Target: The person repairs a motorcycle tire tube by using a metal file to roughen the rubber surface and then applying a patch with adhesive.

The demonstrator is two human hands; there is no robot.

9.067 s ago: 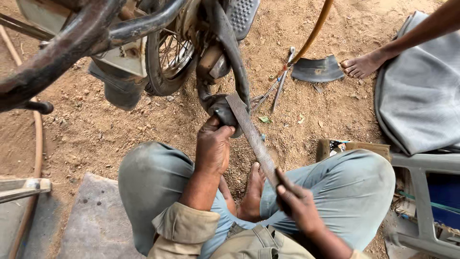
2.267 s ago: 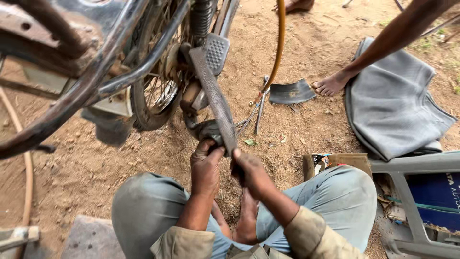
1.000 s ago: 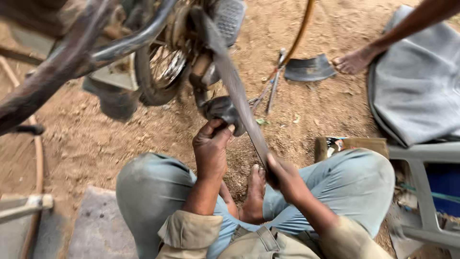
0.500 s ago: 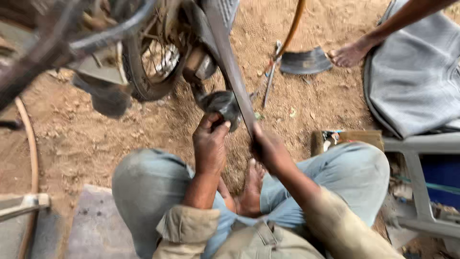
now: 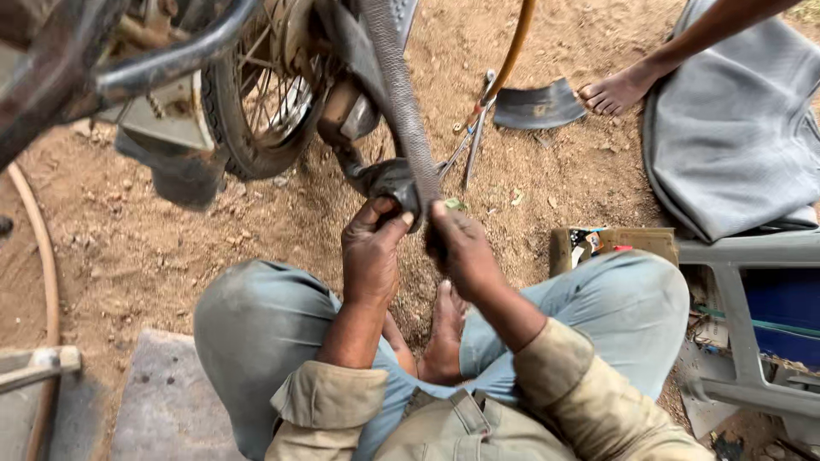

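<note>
Head view: left hand (image 5: 371, 256) and right hand (image 5: 461, 252) both pinch the black rubber strip (image 5: 401, 111) hanging from the motorcycle wheel (image 5: 256, 94); strip only partly pulled free, much remains.

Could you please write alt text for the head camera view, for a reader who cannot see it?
Seen from above, a squatting person's left hand and right hand grip a dark rubber strip running up toward a motorcycle wheel over sandy ground. Another person's bare foot rests near a grey cloth at upper right.
</note>
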